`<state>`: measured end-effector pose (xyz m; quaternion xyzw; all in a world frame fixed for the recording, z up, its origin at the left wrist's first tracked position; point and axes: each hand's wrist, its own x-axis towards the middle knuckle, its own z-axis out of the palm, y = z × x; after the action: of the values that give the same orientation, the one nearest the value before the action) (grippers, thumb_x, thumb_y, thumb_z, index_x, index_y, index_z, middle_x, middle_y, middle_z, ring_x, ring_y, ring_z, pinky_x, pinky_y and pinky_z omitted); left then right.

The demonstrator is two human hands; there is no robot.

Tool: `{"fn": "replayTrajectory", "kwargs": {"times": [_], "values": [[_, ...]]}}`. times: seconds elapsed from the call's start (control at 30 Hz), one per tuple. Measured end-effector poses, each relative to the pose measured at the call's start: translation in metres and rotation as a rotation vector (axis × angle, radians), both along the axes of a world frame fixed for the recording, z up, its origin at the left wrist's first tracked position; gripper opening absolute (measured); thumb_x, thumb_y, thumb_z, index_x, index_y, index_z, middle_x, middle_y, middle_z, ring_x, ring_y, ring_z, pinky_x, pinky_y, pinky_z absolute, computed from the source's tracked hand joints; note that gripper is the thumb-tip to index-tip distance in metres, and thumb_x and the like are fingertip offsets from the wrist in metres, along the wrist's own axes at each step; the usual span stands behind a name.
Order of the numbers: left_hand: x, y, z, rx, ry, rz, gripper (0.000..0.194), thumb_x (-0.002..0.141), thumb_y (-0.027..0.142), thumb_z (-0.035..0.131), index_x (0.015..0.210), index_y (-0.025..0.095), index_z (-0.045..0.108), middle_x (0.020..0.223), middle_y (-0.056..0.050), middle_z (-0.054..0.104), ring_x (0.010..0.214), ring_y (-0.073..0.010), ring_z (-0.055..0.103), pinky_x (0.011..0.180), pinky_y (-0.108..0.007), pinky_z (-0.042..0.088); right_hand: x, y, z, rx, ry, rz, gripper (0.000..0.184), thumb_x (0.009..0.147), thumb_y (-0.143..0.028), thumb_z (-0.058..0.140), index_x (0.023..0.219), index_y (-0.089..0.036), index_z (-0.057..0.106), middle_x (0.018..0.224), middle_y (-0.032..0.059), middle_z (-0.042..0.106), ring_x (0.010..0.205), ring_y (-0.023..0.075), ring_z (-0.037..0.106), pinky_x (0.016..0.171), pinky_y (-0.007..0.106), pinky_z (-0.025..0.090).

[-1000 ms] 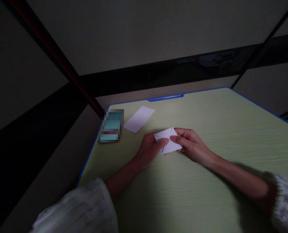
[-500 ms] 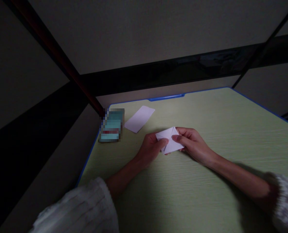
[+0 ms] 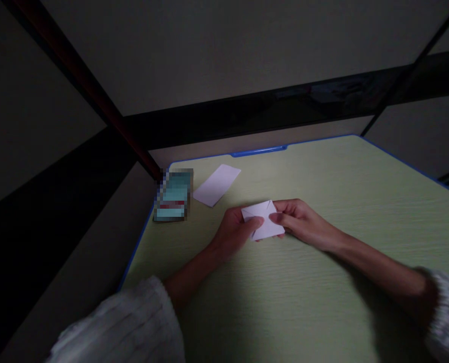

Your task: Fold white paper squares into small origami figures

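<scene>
My left hand (image 3: 235, 229) and right hand (image 3: 302, 224) pinch the folded paper (image 3: 266, 230) between them — pressing its folds flat, I judge; the next move calls for even thumb pressure

Cannot fully see the fingers of the bare left hand (image 3: 232, 229) and the bare right hand (image 3: 303, 222), centre of the frame: partly hidden behind the small four-sided piece of folded white paper (image 3: 265, 231). Cannot see its underside either. Cannot make out details on the flat rectangular teal device (image 3: 174, 195), left of centre, blurred into blocks. Lose the fluffy whitish left sleeve (image 3: 129, 320) at the bottom edge, the fluffy whitish right sleeve (image 3: 448, 310) at the right edge, and the pale green, blue-rimmed table (image 3: 277, 292) at both.
</scene>
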<state>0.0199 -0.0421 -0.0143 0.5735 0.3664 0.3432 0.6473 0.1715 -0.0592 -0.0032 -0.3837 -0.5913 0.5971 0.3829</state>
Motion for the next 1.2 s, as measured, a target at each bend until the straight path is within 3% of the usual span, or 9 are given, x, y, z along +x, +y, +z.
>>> {"fn": "replayTrajectory", "kwargs": {"times": [0.2,0.33,0.43,0.63,0.73,0.83,0.93,1.1,1.2], "values": [[0.0,0.0,-0.001,0.005,-0.024,-0.056,0.019,0.067,0.026,0.049,0.062,0.01,0.057,0.054,-0.004,0.06,0.047,-0.0096,0.05,0.043,-0.02,0.035,0.008,0.002,0.003,-0.045,0.027,0.163,0.017,0.077,-0.024,0.045,0.071,-0.012,0.055,0.063,0.0021,0.059,0.053,0.0079,0.051,0.052,0.021,0.04],[0.001,0.001,-0.004,-0.007,-0.02,0.024,0.015,0.063,0.026,0.052,0.06,0.011,0.056,0.051,0.0,0.055,0.044,-0.0078,0.046,0.042,-0.02,0.034,0.012,0.004,0.007,-0.033,-0.048,0.164,0.013,0.074,-0.018,0.048,0.071,-0.011,0.059,0.064,0.0011,0.059,0.057,0.0091,0.053,0.056,0.023,0.041],[0.002,0.001,-0.003,-0.007,0.018,0.075,0.014,0.06,0.026,0.053,0.059,0.012,0.053,0.05,0.002,0.051,0.043,-0.007,0.042,0.042,-0.02,0.033,0.011,0.005,0.006,-0.001,-0.015,0.031,0.014,0.071,-0.015,0.05,0.079,-0.013,0.061,0.068,0.0006,0.06,0.06,0.0097,0.052,0.057,0.023,0.04],[0.004,-0.001,0.004,0.056,0.11,-0.029,0.013,0.062,0.024,0.051,0.057,0.012,0.051,0.05,0.004,0.046,0.044,-0.0052,0.038,0.042,-0.019,0.028,0.003,0.001,0.008,0.133,-0.033,-0.327,0.008,0.065,-0.021,0.06,0.069,-0.015,0.062,0.059,-0.0005,0.057,0.052,0.0096,0.048,0.048,0.023,0.036],[0.004,-0.001,0.005,0.053,0.114,-0.028,0.011,0.062,0.022,0.052,0.058,0.012,0.052,0.05,0.003,0.048,0.045,-0.0057,0.039,0.043,-0.019,0.029,0.002,-0.002,0.009,0.219,-0.06,-0.372,0.011,0.068,-0.026,0.059,0.066,-0.016,0.063,0.059,0.0007,0.058,0.054,0.0103,0.048,0.049,0.023,0.038],[0.005,-0.001,0.004,0.051,0.102,-0.016,0.01,0.061,0.022,0.054,0.057,0.012,0.053,0.049,0.003,0.049,0.044,-0.0055,0.04,0.042,-0.018,0.03,0.0,-0.002,0.006,0.21,-0.014,-0.349,0.01,0.063,-0.024,0.064,0.069,-0.016,0.062,0.06,-0.0004,0.057,0.053,0.0096,0.049,0.048,0.022,0.038],[0.005,-0.002,0.005,0.03,0.056,0.044,0.012,0.059,0.023,0.056,0.06,0.011,0.056,0.051,0.002,0.053,0.043,-0.0064,0.044,0.042,-0.019,0.034,-0.001,-0.001,0.004,0.167,0.029,-0.341,0.013,0.059,-0.019,0.067,0.069,-0.015,0.059,0.057,-0.0023,0.055,0.049,0.0077,0.047,0.045,0.021,0.037],[0.004,-0.001,0.003,0.028,-0.075,0.283,0.01,0.055,0.019,0.062,0.057,0.011,0.056,0.048,0.004,0.053,0.043,-0.0052,0.044,0.041,-0.017,0.035,-0.004,-0.001,0.005,0.099,0.097,-0.269,0.017,0.062,-0.014,0.064,0.075,-0.016,0.053,0.053,-0.0062,0.049,0.046,0.0047,0.043,0.044,0.018,0.034],[0.004,0.001,0.001,-0.004,-0.144,0.31,0.012,0.056,0.021,0.062,0.061,0.011,0.058,0.05,0.003,0.055,0.043,-0.0053,0.044,0.041,-0.017,0.035,-0.007,-0.003,0.004,0.063,0.136,-0.26,0.025,0.062,-0.015,0.065,0.08,-0.017,0.047,0.051,-0.0076,0.049,0.044,0.0047,0.043,0.042,0.018,0.032]]}}
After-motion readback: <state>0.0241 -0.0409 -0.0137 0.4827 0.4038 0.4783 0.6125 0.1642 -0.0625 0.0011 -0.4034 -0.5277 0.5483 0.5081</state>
